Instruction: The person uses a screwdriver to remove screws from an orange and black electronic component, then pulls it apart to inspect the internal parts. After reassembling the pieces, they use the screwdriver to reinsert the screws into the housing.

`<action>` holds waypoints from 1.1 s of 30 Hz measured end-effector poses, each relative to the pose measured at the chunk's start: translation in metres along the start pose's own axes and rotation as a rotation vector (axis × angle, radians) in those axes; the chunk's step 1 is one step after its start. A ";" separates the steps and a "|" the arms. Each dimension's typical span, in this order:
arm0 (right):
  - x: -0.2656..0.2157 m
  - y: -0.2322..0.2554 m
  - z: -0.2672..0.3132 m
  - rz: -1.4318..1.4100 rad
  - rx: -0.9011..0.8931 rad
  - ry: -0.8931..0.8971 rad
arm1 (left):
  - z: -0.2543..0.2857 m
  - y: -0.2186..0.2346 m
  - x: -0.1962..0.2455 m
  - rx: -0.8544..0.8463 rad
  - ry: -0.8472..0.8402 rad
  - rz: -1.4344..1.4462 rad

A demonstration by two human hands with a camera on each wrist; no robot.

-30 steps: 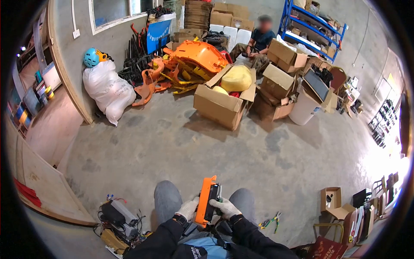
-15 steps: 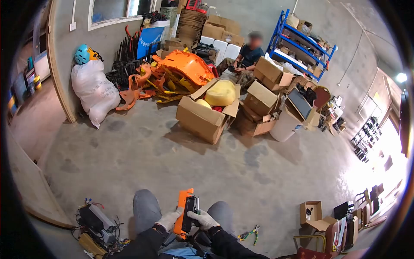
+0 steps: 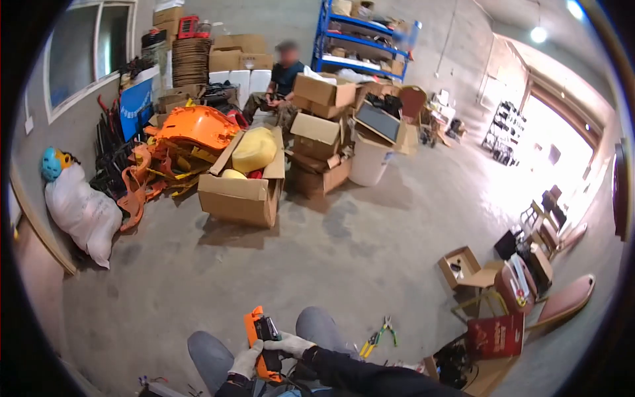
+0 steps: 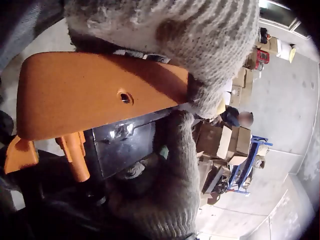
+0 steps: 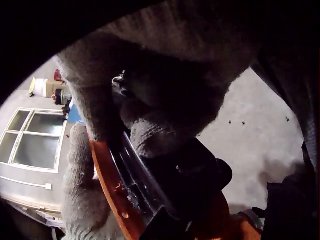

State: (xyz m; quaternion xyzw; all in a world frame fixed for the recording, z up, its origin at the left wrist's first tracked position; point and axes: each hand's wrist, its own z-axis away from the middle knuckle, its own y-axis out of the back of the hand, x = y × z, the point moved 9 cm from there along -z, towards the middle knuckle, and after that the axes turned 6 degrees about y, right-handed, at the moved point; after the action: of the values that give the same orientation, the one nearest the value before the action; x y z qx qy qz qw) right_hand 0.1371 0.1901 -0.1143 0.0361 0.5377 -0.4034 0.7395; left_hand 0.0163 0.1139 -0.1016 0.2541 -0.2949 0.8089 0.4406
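Both hands wear knitted whitish gloves and hold an orange casing with a black box fixed in it, above the lap. My left hand point(image 3: 246, 360) grips the orange casing point(image 4: 95, 95) along its side; its fingers point(image 5: 82, 180) show against the orange edge. On the other side, my right hand point(image 3: 290, 344) has its fingers curled about the black box point(image 4: 125, 142), thumb point(image 5: 155, 137) on its dark surface. A small green bit point(image 4: 164, 152) shows by the right fingers, and a shiny metal piece point(image 5: 119, 80) peeks out beneath that hand; I cannot tell what they belong to.
Pliers point(image 3: 378, 339) with yellow-green handles lie on the floor right of the knees. An open small carton point(image 3: 466, 268) and chairs point(image 3: 562, 301) stand further right. Ahead are a carton point(image 3: 238, 198) of yellow parts, orange shells point(image 3: 198, 126) and a seated person point(image 3: 284, 83).
The head view has swung to the right, so the room has shifted left in it. Both hands keep hold of the orange casing, now more tilted in view.
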 end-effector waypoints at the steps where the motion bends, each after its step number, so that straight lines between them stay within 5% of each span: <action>1: 0.000 -0.004 0.002 -0.032 0.020 0.014 | -0.020 0.012 -0.019 0.010 0.006 -0.016; 12: -0.004 -0.007 0.002 0.040 -0.020 -0.052 | 0.018 0.008 0.006 0.047 0.009 -0.043; 18: -0.001 -0.005 -0.005 -0.087 0.013 0.073 | -0.023 0.027 -0.020 0.073 -0.027 0.018; 21: -0.010 -0.005 0.002 0.001 -0.005 0.031 | -0.025 0.021 -0.013 -0.053 -0.087 0.014; 30: 0.013 0.005 -0.015 0.026 0.024 0.004 | -0.028 0.031 -0.019 -0.027 -0.099 -0.047; 33: -0.015 0.000 0.006 0.098 0.049 -0.046 | -0.033 0.030 -0.019 -0.005 -0.108 -0.058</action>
State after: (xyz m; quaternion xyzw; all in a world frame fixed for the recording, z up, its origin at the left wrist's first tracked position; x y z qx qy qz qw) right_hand 0.1403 0.1959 -0.0994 0.0713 0.5083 -0.3804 0.7693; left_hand -0.0059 0.1131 -0.1446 0.3047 -0.3127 0.7803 0.4477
